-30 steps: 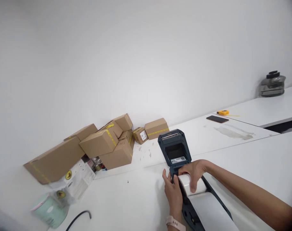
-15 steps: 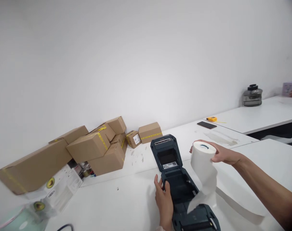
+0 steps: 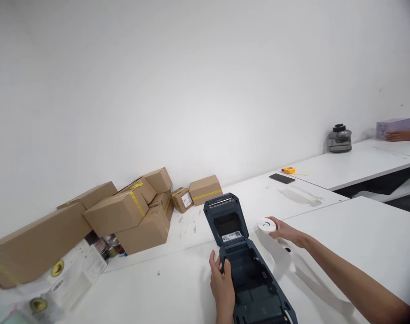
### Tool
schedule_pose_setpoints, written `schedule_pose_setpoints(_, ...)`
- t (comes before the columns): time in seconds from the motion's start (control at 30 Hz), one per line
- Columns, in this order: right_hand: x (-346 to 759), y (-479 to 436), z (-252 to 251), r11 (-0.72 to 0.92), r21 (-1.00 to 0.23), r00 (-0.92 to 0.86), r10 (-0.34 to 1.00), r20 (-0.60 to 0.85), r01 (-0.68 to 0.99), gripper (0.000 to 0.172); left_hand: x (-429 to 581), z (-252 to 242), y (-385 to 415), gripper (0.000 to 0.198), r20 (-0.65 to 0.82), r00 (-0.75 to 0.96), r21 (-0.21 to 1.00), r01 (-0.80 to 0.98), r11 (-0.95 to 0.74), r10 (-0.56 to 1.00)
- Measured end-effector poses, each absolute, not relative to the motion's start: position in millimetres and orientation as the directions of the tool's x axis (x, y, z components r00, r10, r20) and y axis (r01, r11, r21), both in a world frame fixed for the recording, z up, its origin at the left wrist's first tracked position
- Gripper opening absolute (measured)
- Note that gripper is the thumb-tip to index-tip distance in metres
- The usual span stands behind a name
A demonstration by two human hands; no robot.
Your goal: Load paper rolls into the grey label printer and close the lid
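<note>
A dark label printer lies on the white table with its lid raised and its roll bay bare. My left hand grips the printer's left side, thumb over the rim and fingers along the outside. Just right of the printer, my right hand is closed on a roll of white label paper, whose core end faces up. From the roll a loose paper strip hangs down and trails across the table toward the lower right. The printer's near end is cut off by the frame edge.
Cardboard boxes are piled at the left against the wall, above clear packets. Behind the printer lie a phone and a yellow tape measure. Far right stand a grey jug and a purple box, touched by another person's hand.
My right hand has lowered the paper roll toward the table beside the printer. My left hand keeps its hold. The view has shifted slightly right, showing more of the other person's arm.
</note>
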State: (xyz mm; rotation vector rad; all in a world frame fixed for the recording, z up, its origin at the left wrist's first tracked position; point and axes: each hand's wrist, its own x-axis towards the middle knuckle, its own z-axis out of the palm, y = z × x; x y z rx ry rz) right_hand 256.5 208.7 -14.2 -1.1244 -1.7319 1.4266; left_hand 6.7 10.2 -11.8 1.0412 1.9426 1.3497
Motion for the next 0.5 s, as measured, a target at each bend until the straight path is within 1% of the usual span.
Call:
schedule_pose_setpoints(0.13,266.5,210.0,-22.2,0.043,-0.979,-0.456,0.888,-0.054,0.200,0.084,5.5,-13.6,12.1,0.064,-0.012,-0.544,0.936,0.290,0.201,0.839)
schedule_pose_setpoints(0.2,283.7,208.9,-20.3,0.033,-0.981,-0.452,0.890,-0.057,0.189,0.084,5.2,-13.1,12.2,0.064,-0.010,-0.540,0.936,0.290,0.197,0.842)
schedule_pose_setpoints(0.27,305.9,204.7,-17.6,0.022,-0.985,-0.458,0.887,-0.060,0.173,0.075,5.3,-11.8,11.9,0.065,-0.010,-0.538,0.937,0.290,0.196,0.843)
schedule_pose_setpoints(0.37,331.6,189.8,-16.3,0.034,-0.982,-0.568,0.820,-0.078,0.185,0.054,5.9,-9.2,10.9,0.065,-0.007,-0.538,0.937,0.292,0.194,0.843)
schedule_pose_setpoints(0.43,334.7,174.6,-18.2,0.087,-0.967,-0.652,0.753,-0.092,0.238,0.051,6.4,-8.2,9.7,0.064,0.005,-0.538,0.938,0.294,0.182,0.843)
schedule_pose_setpoints(0.5,327.3,158.1,-20.9,0.178,-0.942,-0.688,0.722,-0.070,0.284,0.050,6.7,-8.2,8.3,0.062,0.018,-0.536,0.941,0.294,0.167,0.844)
